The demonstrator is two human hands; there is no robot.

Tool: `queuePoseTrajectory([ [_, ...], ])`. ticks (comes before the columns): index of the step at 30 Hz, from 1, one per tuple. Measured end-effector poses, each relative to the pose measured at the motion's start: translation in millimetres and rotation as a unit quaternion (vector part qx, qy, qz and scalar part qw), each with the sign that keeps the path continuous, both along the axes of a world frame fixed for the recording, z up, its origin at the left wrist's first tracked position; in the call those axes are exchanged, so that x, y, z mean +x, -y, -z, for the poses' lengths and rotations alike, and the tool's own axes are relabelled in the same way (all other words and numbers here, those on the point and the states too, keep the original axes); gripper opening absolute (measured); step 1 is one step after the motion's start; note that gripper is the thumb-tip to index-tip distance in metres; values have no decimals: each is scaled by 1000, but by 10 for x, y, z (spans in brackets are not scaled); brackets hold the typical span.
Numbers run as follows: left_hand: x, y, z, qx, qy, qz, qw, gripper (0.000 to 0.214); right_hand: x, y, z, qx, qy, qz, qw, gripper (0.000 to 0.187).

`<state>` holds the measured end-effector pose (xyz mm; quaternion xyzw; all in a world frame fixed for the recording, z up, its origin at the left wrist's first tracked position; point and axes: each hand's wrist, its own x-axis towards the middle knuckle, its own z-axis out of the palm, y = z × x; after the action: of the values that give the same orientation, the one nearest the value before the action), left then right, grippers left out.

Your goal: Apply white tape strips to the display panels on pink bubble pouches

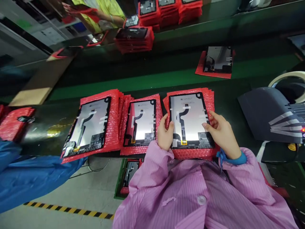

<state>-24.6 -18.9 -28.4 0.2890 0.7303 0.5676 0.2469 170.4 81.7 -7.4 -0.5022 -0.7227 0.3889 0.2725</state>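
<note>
Both hands bracket the display panel (189, 117), long axis 12-to-6 o'clock: left hand (165, 135) curled around its 8 o'clock edge, right hand (220, 132) pinching its 4 o'clock edge.

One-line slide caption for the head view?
Left hand and right hand hold a display panel on red bubble wrap, two similar panels alongside.

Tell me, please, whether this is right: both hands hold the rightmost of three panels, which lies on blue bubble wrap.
Not quite: the head view shows the bubble wrap is red, not blue. The left hand and right hand do hold the rightmost panel.
</note>
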Motion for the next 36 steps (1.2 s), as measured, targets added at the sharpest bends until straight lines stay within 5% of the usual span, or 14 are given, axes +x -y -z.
queuePoseTrajectory([
  [7, -140, -164, 22, 55, 223, -35, 973, 23, -104, 94, -146, -130, -232, 61, 962, 69],
  [12, -224, -99, -73, 75, 251, -7, 965, 11, -392, 347, -430, -171, -353, 26, 919, 75],
  [18, -530, 232, -330, 158, 320, -11, 934, 29, -772, 488, -760, -146, -384, -73, 909, 65],
  [23, -881, 654, -535, 86, 426, 14, 901, 28, -1191, 640, -805, -159, -407, -126, 891, 65],
  [27, -1188, 880, -599, 3, 308, -17, 951, 37, -1377, 664, -757, -146, -300, -159, 929, 70],
  [29, -1386, 895, -589, -50, 155, -61, 985, 38, -1321, 421, -771, -91, -175, -213, 957, 75],
  [32, -1662, 816, -544, -124, -4, -87, 988, 38, -1103, -371, -824, 31, 9, -238, 971, 63],
  [36, -1800, 665, -453, -175, -101, -117, 972, 31, -813, -1738, -785, 15, 194, -34, 980, 34],
])
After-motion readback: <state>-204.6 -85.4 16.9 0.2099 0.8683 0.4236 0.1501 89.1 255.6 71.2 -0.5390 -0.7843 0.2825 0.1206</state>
